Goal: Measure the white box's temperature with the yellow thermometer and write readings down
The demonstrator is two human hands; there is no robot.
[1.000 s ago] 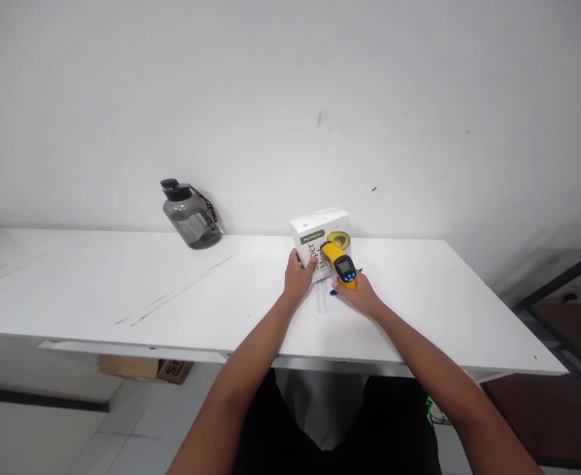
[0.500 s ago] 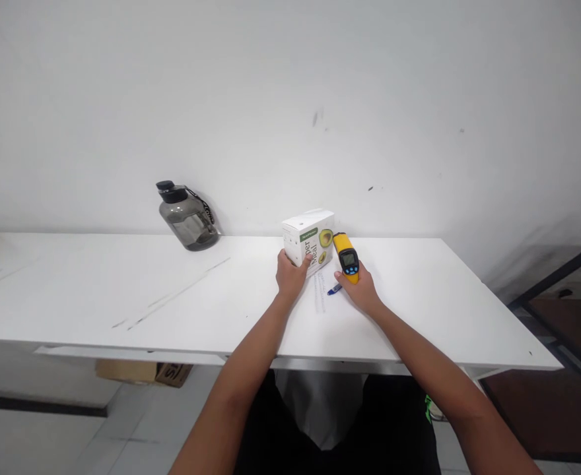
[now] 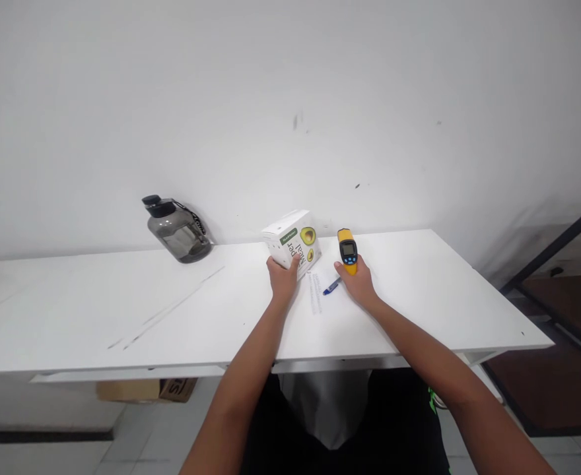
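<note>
My left hand (image 3: 284,277) is closed around the lower left side of a white carton (image 3: 290,239) with avocado pictures and green lettering, its thumb on the front face. The carton leans slightly to the left over the table. My right hand (image 3: 358,282) grips a yellow and black infrared thermometer (image 3: 348,251) by its handle; the small screen and blue buttons face me. A gap separates the thermometer from the carton. Between my hands, a blue pen (image 3: 331,287) lies beside a sheet with handwritten lines (image 3: 315,297); the pen's far end is close to my right hand.
A grey transparent bottle (image 3: 179,231) with a black cap stands on the white table (image 3: 196,330) at the left, near the wall. Below the table is a cardboard box (image 3: 136,389). A dark metal-framed rack (image 3: 558,251) stands at the right.
My left hand has tilted the carton further and shifted it left, away from the thermometer. The thermometer stays in my right hand, now farther from the carton. The view has turned slightly.
</note>
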